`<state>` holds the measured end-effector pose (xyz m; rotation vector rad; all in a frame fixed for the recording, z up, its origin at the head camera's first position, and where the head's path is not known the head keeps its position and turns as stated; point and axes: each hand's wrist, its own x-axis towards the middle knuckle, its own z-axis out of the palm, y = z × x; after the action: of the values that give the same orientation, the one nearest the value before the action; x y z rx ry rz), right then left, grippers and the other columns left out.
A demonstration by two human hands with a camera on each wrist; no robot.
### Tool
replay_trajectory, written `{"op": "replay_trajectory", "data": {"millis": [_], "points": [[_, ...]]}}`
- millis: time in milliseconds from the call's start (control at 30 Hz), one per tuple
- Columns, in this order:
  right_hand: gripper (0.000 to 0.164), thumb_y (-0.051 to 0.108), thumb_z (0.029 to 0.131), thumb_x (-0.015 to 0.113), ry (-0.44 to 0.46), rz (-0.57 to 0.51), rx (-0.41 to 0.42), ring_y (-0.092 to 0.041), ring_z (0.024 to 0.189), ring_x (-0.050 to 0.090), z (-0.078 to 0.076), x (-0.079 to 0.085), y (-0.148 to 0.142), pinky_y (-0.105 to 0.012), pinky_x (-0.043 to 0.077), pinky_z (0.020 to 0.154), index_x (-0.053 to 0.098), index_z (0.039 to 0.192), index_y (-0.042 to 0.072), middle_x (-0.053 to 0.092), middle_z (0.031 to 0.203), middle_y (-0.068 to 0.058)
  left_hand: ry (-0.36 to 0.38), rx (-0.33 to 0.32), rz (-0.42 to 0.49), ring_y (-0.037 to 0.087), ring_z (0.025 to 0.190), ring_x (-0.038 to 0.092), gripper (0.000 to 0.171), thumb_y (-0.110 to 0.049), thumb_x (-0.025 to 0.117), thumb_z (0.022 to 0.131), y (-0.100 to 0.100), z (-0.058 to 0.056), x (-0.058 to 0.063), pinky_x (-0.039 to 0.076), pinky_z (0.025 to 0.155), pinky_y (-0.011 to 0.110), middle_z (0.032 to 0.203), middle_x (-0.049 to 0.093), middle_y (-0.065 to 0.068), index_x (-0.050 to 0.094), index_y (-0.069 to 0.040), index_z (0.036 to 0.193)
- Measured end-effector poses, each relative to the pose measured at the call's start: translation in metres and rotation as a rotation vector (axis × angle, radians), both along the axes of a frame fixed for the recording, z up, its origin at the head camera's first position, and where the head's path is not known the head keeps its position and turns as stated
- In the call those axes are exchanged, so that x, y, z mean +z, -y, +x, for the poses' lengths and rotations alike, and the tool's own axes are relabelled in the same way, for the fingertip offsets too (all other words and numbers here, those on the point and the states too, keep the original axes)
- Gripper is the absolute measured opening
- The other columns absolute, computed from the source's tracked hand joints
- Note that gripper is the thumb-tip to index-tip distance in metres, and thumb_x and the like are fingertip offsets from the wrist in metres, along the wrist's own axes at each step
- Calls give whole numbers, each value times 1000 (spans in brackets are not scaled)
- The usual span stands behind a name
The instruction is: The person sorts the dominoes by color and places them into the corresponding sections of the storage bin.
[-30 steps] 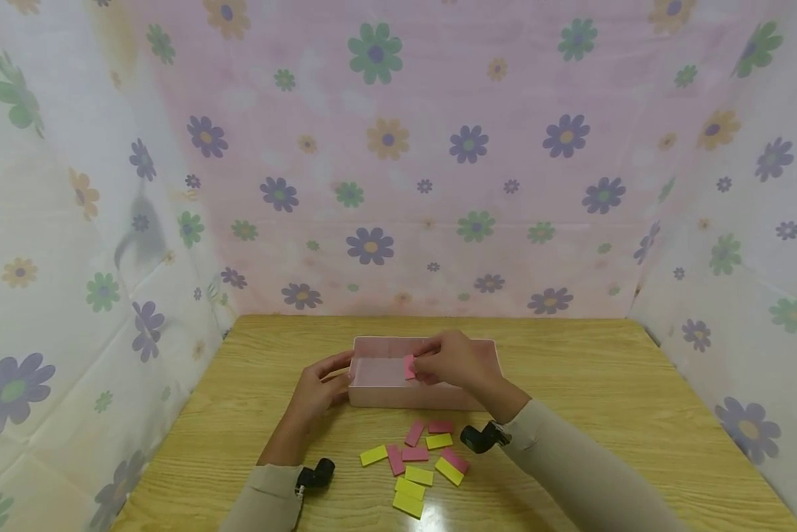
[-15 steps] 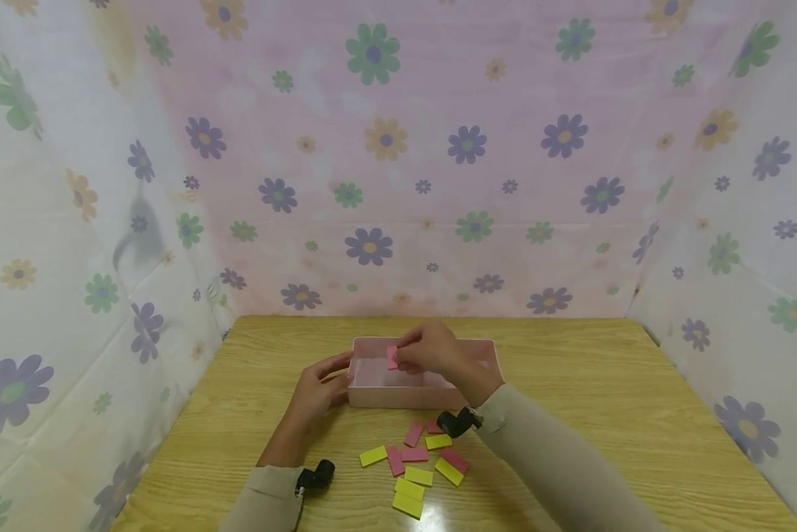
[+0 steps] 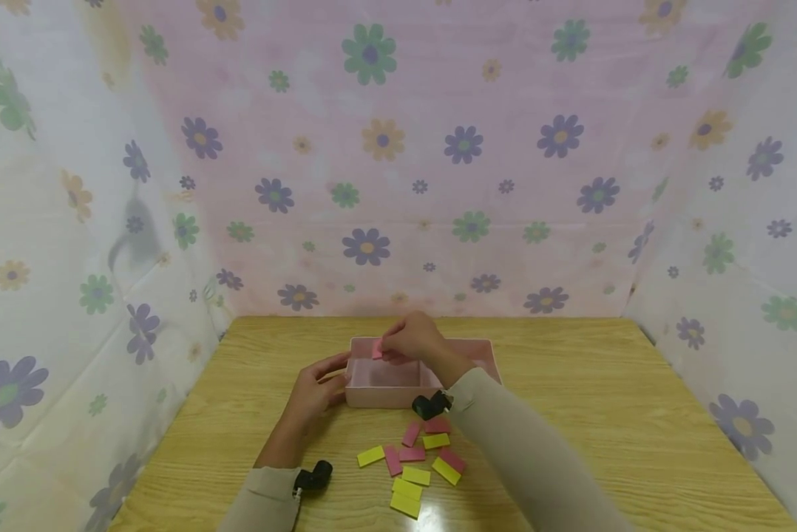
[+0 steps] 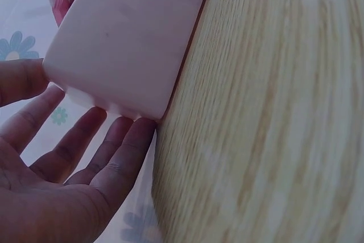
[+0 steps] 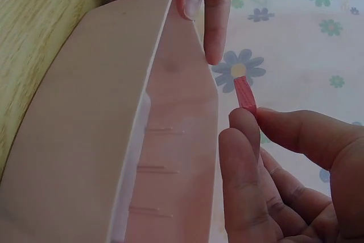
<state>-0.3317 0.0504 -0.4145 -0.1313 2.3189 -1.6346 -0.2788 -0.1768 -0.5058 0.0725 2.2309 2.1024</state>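
A long, open pink box (image 3: 377, 397) stands on the table, its inside split by a low divider. My left hand (image 3: 313, 391) holds the box's left end; in the right wrist view its thumb lies over the rim. Above the left compartment, my right hand (image 3: 412, 336) pinches a small pink tile (image 5: 245, 94) between thumb and fingers. In the right wrist view the tile is seen narrow, raised above the box rim. Several pink tiles (image 3: 412, 454) and yellow tiles (image 3: 371, 457) lie loose in front of the box, some overlapping. The right hand hides part of the box's inside.
The wooden table (image 3: 279, 355) reaches back to a flowered cloth (image 3: 405, 162), which also hangs at both sides. Black wrist cameras sit on both beige sleeves; the right one (image 3: 432, 405) is just in front of the box.
My right hand has moved left and slightly up with the pink tile, from the box's middle to above its left compartment. The left hand stays on the box's end.
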Motion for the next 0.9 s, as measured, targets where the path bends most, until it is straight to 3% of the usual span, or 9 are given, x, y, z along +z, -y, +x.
{"op": "replay_trajectory", "data": {"millis": [333, 600, 900], "points": [[12, 6, 87, 81, 80, -23, 3, -26, 76, 79, -5, -6, 22, -43, 65, 76, 79, 95, -2, 79, 82, -16, 27, 4, 5, 37, 130, 61, 45, -8, 68, 99, 0, -2, 0, 62, 92, 46, 145, 59, 16, 64, -15, 143], [14, 13, 86, 84, 121, 87, -24, -36, 85, 78, 3, -12, 38, -46, 64, 80, 80, 88, -1, 78, 85, -18, 24, 2, -9, 34, 129, 62, 45, -12, 68, 99, 1, 0, 2, 61, 94, 45, 147, 59, 13, 64, -16, 143], [8, 5, 87, 81, 163, 138, -67, -31, 81, 79, 1, -19, 43, -41, 65, 79, 80, 90, -2, 77, 82, -15, 40, 5, -35, 38, 132, 59, 44, -10, 67, 100, 0, -1, 3, 58, 98, 49, 148, 58, 15, 63, -17, 143]]}}
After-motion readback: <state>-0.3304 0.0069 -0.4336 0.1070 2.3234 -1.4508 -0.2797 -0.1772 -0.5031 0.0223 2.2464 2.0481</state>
